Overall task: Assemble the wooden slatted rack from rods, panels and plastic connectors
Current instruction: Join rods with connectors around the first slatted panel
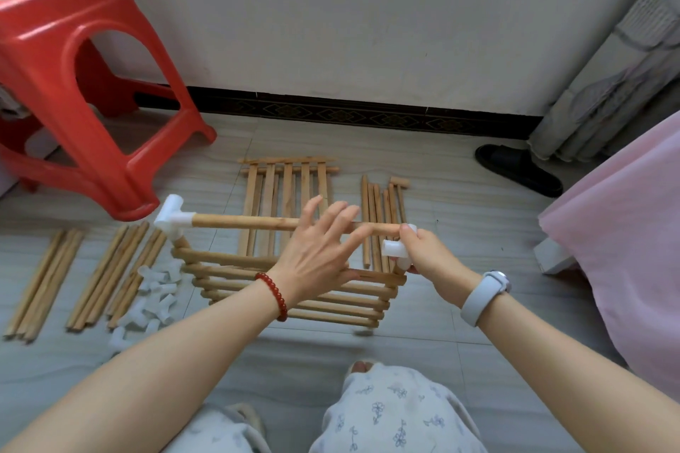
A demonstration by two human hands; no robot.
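Note:
A slatted wooden panel (294,290) stands tilted on the floor in front of me. Along its top runs a horizontal rod (243,222) with a white plastic connector (172,217) on its left end. My left hand (320,254) is spread open, fingers straight, touching the rod near its right half. My right hand (428,256) grips a second white connector (395,248) at the rod's right end. Another slatted panel (289,195) lies flat behind.
Loose rods (382,221) lie right of the flat panel, more rod bundles (44,283) (110,276) at left. A heap of white connectors (151,302) sits beside them. A red stool (73,77) stands at left, a black slipper (519,167) and pink fabric (625,250) at right.

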